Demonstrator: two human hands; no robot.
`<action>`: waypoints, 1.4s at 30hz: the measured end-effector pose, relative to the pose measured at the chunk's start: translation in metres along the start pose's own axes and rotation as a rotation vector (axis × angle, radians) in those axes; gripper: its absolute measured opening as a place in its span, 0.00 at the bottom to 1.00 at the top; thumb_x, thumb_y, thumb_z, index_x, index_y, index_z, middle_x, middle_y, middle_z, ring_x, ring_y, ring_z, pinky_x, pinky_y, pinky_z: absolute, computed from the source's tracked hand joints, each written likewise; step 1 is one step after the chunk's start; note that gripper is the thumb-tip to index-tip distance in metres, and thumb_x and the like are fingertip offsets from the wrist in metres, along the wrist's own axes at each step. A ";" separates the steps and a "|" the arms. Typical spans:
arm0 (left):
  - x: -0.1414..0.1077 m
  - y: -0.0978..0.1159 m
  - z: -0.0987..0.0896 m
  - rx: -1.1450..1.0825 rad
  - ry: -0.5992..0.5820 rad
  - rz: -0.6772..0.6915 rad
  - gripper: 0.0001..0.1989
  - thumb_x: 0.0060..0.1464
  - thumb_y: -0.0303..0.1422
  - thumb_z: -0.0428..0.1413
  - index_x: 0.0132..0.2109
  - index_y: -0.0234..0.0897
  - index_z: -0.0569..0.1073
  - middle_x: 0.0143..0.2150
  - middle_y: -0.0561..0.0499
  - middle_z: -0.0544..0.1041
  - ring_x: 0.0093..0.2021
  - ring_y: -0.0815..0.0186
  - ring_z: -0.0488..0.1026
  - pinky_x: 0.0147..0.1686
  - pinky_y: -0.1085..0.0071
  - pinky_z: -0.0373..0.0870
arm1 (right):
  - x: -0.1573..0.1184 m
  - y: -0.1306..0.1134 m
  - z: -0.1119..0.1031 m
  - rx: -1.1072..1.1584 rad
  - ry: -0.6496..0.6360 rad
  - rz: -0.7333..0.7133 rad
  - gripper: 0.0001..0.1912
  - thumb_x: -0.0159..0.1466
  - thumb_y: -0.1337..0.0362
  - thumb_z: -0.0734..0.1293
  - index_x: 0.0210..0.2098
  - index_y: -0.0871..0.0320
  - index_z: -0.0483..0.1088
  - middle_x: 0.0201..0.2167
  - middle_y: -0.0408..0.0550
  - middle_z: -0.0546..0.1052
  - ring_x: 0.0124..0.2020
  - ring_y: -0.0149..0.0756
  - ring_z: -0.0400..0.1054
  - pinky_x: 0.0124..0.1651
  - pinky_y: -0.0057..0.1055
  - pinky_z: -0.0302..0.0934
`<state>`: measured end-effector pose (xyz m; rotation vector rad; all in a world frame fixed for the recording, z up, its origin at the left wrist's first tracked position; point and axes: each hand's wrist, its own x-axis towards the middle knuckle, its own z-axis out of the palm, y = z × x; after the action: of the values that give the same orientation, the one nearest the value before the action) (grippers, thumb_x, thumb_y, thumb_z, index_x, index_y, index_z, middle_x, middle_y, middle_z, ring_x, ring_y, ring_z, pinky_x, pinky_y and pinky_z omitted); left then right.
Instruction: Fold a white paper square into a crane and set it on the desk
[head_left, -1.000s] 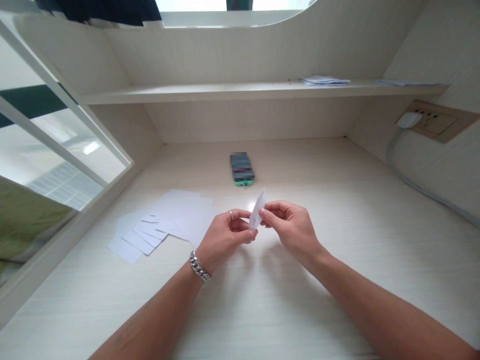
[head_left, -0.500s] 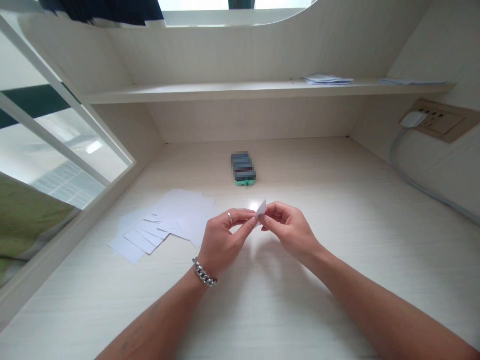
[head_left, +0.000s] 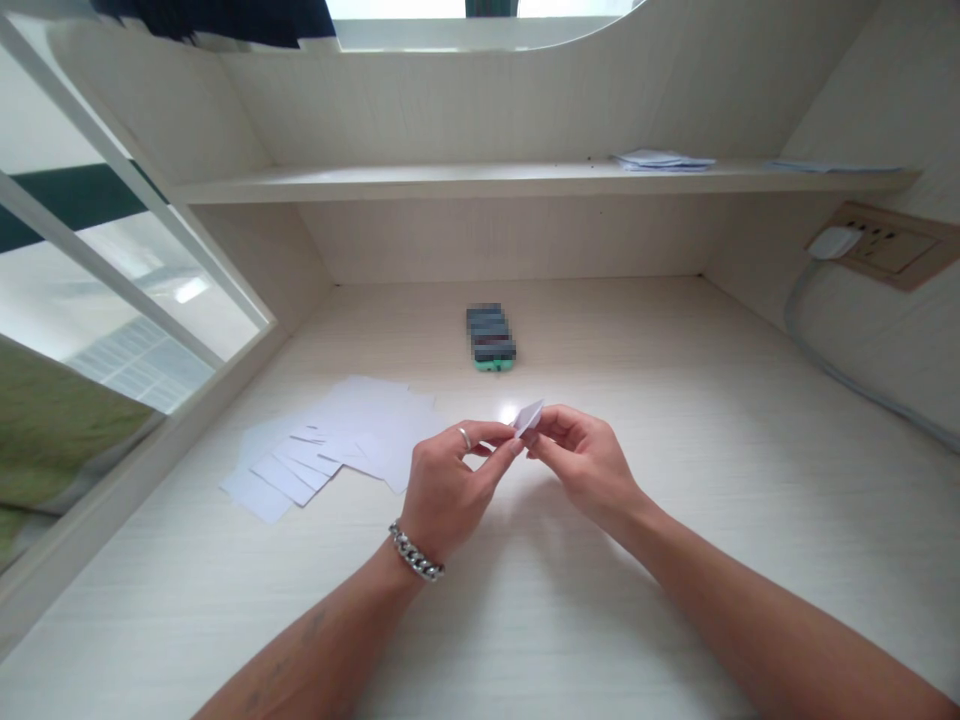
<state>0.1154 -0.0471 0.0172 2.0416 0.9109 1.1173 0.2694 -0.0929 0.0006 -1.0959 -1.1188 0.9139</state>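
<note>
A small folded piece of white paper (head_left: 529, 415) is held up above the desk between my two hands. My left hand (head_left: 454, 480), with a ring and a chain bracelet, pinches its left side between thumb and fingers. On the other side my right hand (head_left: 589, 455) grips the paper with thumb and curled fingers. The fingertips hide its lower part. Several loose white paper sheets (head_left: 390, 425) lie overlapping on the desk, left of my left hand.
Behind my hands a dark, blurred-out device with a green edge (head_left: 493, 366) lies on the desk (head_left: 637, 350). More papers (head_left: 664, 160) rest on the shelf (head_left: 450, 188). A white plug (head_left: 834, 242) sits in the wall socket, its cable (head_left: 855, 375) running down at the right.
The folded paper has tilted to the right and shows more of its folded face. Both hands keep their pinch, nearly in place. The view has shifted slightly.
</note>
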 end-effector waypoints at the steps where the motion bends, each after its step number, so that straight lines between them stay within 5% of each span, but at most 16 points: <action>1: 0.000 0.000 0.000 -0.004 0.003 -0.022 0.05 0.53 0.33 0.62 0.37 0.38 0.80 0.34 0.52 0.82 0.31 0.68 0.78 0.33 0.73 0.74 | 0.000 0.000 0.000 -0.006 0.001 0.001 0.06 0.60 0.63 0.70 0.36 0.57 0.76 0.33 0.47 0.78 0.35 0.35 0.71 0.38 0.31 0.65; 11: 0.001 -0.002 0.000 0.002 -0.023 -0.034 0.05 0.55 0.33 0.60 0.36 0.38 0.80 0.36 0.50 0.82 0.35 0.66 0.77 0.36 0.72 0.74 | -0.001 0.001 0.000 -0.074 0.006 -0.005 0.07 0.60 0.63 0.70 0.38 0.56 0.78 0.35 0.48 0.80 0.37 0.37 0.73 0.39 0.32 0.66; 19: 0.007 -0.009 0.001 -0.131 -0.162 -0.293 0.10 0.54 0.38 0.59 0.37 0.36 0.76 0.33 0.48 0.80 0.33 0.64 0.77 0.34 0.70 0.73 | -0.001 -0.002 0.001 -0.121 -0.001 0.096 0.09 0.60 0.61 0.70 0.37 0.59 0.78 0.34 0.50 0.81 0.35 0.39 0.74 0.38 0.34 0.67; 27: 0.010 -0.011 0.002 -0.275 -0.260 -0.376 0.11 0.53 0.39 0.59 0.32 0.34 0.75 0.29 0.48 0.79 0.30 0.65 0.75 0.31 0.71 0.71 | 0.000 0.001 0.002 -0.002 -0.005 0.149 0.09 0.58 0.62 0.71 0.36 0.60 0.77 0.33 0.49 0.81 0.35 0.39 0.74 0.41 0.34 0.67; 34: 0.009 -0.013 0.003 -0.275 -0.255 -0.347 0.11 0.52 0.39 0.59 0.32 0.33 0.74 0.27 0.49 0.77 0.28 0.66 0.73 0.27 0.73 0.68 | 0.002 -0.003 0.002 -0.002 0.019 0.252 0.13 0.54 0.56 0.72 0.33 0.60 0.77 0.30 0.48 0.79 0.31 0.36 0.72 0.34 0.32 0.65; 42: 0.006 -0.006 0.004 -0.274 -0.307 -0.332 0.10 0.54 0.37 0.58 0.31 0.34 0.72 0.27 0.51 0.75 0.27 0.69 0.70 0.28 0.72 0.66 | 0.004 -0.004 0.000 0.055 0.101 0.209 0.15 0.53 0.53 0.73 0.27 0.60 0.74 0.24 0.43 0.73 0.26 0.31 0.66 0.32 0.30 0.63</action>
<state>0.1203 -0.0399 0.0136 1.7013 0.8479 0.6842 0.2706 -0.0903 0.0053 -1.2154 -0.9029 1.0340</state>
